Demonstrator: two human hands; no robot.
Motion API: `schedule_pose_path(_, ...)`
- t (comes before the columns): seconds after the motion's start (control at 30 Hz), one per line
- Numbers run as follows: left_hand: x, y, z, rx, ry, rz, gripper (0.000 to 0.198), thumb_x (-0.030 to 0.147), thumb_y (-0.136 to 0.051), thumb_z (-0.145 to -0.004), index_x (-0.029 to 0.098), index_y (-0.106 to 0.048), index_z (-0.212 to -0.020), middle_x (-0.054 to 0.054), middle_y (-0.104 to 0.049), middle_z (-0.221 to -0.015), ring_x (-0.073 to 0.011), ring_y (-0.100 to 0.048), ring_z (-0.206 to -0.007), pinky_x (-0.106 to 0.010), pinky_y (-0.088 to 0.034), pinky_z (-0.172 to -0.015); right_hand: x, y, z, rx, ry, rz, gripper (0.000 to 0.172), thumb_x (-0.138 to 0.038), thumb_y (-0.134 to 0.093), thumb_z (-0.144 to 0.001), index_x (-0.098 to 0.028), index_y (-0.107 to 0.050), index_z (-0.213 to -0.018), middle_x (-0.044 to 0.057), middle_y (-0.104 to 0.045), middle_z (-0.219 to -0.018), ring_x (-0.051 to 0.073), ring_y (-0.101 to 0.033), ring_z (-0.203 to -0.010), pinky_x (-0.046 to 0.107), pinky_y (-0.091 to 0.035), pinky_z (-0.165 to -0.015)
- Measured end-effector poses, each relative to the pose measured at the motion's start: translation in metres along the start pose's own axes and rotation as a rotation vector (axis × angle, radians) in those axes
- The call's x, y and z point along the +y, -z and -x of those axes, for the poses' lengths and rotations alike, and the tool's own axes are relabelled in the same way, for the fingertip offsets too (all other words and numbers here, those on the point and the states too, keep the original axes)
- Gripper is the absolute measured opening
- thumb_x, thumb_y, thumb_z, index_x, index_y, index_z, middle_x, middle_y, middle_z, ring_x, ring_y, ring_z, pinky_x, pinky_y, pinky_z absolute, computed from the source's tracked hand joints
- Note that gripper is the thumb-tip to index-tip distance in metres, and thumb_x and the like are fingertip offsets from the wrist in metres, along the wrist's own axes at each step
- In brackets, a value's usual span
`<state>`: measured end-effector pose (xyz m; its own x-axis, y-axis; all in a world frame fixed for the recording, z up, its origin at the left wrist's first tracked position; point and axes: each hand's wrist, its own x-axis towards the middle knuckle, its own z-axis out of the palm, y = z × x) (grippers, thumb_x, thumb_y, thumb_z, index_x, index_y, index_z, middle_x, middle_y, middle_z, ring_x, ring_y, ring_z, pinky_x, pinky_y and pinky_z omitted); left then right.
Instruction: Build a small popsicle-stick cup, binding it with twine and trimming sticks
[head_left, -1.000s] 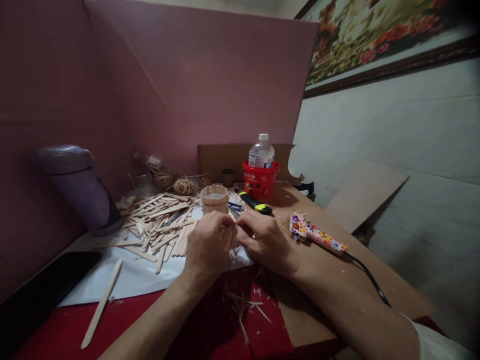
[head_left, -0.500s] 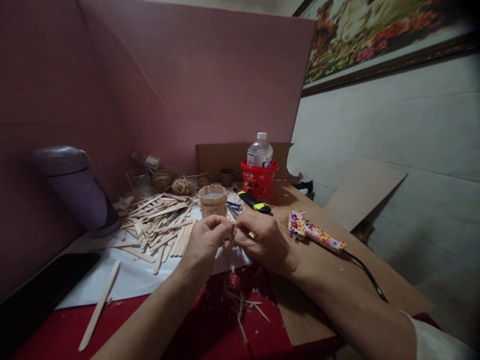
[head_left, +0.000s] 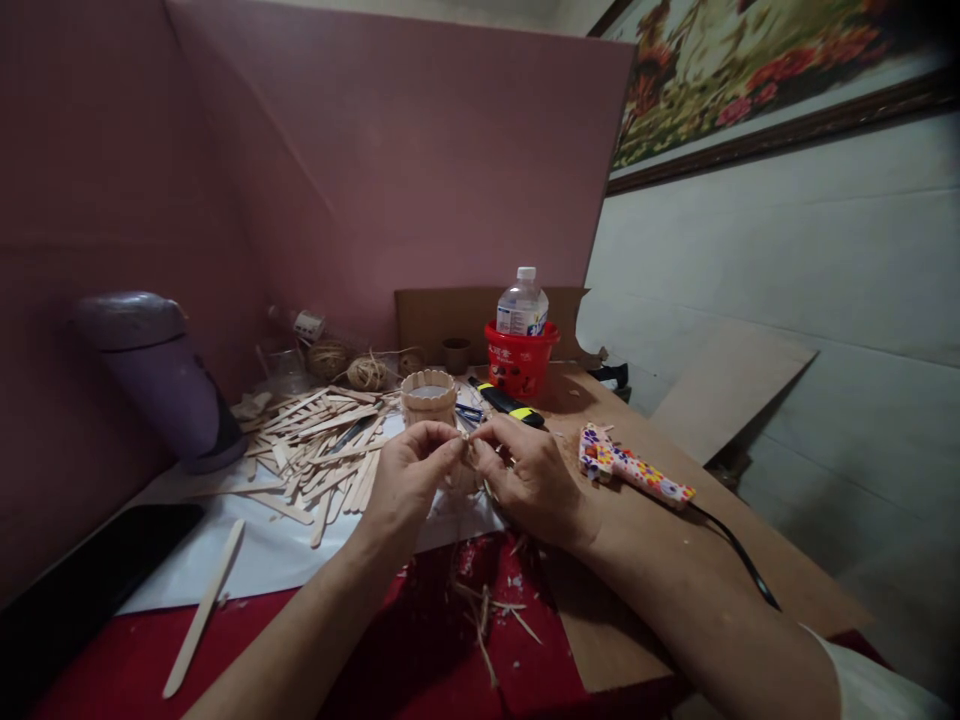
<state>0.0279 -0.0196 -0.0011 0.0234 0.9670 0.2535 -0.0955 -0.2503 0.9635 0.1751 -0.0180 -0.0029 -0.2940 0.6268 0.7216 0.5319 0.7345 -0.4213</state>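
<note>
My left hand (head_left: pixel 411 478) and my right hand (head_left: pixel 529 480) meet at the centre, thumbs and forefingers pinched together. Between their fingertips is a thin tan strand that looks like twine (head_left: pixel 466 443), mostly covered by the fingers. Right behind the hands stands a small round cup (head_left: pixel 428 398) faced with upright wooden sticks, its lower part hidden. Loose tan strands (head_left: pixel 484 630) lie on the red cloth (head_left: pixel 390 660) below the hands.
Craft sticks (head_left: pixel 315 440) are heaped on white paper at left, with twine balls (head_left: pixel 367 373) behind. A purple tumbler (head_left: pixel 169 390), a black phone-like slab (head_left: pixel 105 560) and a single stick (head_left: pixel 204 610) lie leftward. Rightward are a red bucket (head_left: pixel 517 365), a yellow-black cutter (head_left: pixel 510 405) and a flowered glue gun (head_left: pixel 634 470).
The fingers of both hands have shifted slightly, the right fingers lifting and drawing closer to the left fingertips. The whole view has moved a little; other things stay put.
</note>
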Motion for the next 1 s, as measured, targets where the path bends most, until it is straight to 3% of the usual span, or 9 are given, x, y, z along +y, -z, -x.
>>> schedule_pose_path(0.1,0.0,0.001,-0.001,-0.03,0.032,0.094,0.019,0.027,-0.071,-0.064,0.012,-0.061,-0.07,0.001,-0.058,-0.062,-0.0092,-0.049,-0.058,-0.02,-0.039,-0.056,-0.001,0.0,-0.001,-0.043,-0.042,-0.062,0.007,-0.018,-0.053,-0.085,-0.016,-0.059,-0.086,0.002,-0.057,-0.08,0.014,-0.051,-0.073,0.026,-0.039,-0.065)
schedule_pose_path(0.23,-0.002,0.002,-0.002,0.0,-0.005,0.142,0.018,0.025,-0.071,-0.065,0.013,-0.06,-0.071,0.002,-0.058,-0.063,-0.0087,-0.049,-0.059,-0.02,-0.039,-0.056,0.0,-0.003,-0.003,-0.117,-0.073,-0.112,0.007,-0.013,-0.054,-0.081,-0.016,-0.058,-0.076,0.002,-0.056,-0.078,0.014,-0.05,-0.07,0.025,-0.038,-0.063)
schedule_pose_path(0.43,0.006,0.004,-0.003,0.23,-0.062,0.318,0.022,0.025,-0.071,-0.065,0.015,-0.052,-0.072,-0.001,-0.064,-0.073,-0.0072,-0.049,-0.054,-0.018,-0.038,-0.05,0.004,-0.004,-0.003,-0.128,-0.225,0.008,0.005,-0.016,-0.055,-0.081,-0.018,-0.058,-0.078,-0.001,-0.06,-0.07,0.012,-0.05,-0.059,0.023,-0.035,-0.055)
schedule_pose_path(0.57,0.014,0.013,-0.007,0.389,-0.157,0.344,0.021,0.023,-0.066,-0.068,0.018,-0.046,-0.072,0.0,-0.064,-0.07,-0.0066,-0.047,-0.045,-0.017,-0.036,-0.041,0.007,-0.002,-0.005,-0.131,-0.229,0.0,0.007,-0.02,-0.056,-0.082,-0.019,-0.062,-0.079,0.001,-0.064,-0.073,0.014,-0.055,-0.065,0.024,-0.037,-0.059)
schedule_pose_path(0.77,0.025,0.025,-0.014,0.589,-0.288,0.419,0.021,0.015,-0.064,-0.068,0.02,-0.045,-0.076,0.004,-0.061,-0.064,-0.0074,-0.048,-0.042,-0.016,-0.036,-0.037,0.013,0.002,-0.009,-0.072,-0.248,-0.17,0.014,-0.026,-0.056,-0.084,-0.019,-0.066,-0.078,0.001,-0.064,-0.068,0.014,-0.054,-0.063,0.024,-0.037,-0.058)
schedule_pose_path(1.0,0.03,0.028,-0.012,0.601,-0.375,0.386,0.019,0.016,-0.064,-0.069,0.02,-0.047,-0.077,0.003,-0.061,-0.064,-0.0087,-0.05,-0.039,-0.018,-0.038,-0.034,0.006,0.003,-0.011,0.002,-0.336,-0.624,0.022,-0.036,-0.059,-0.083,-0.016,-0.061,-0.074,-0.002,-0.052,-0.058,0.01,-0.046,-0.054,0.022,-0.035,-0.051)
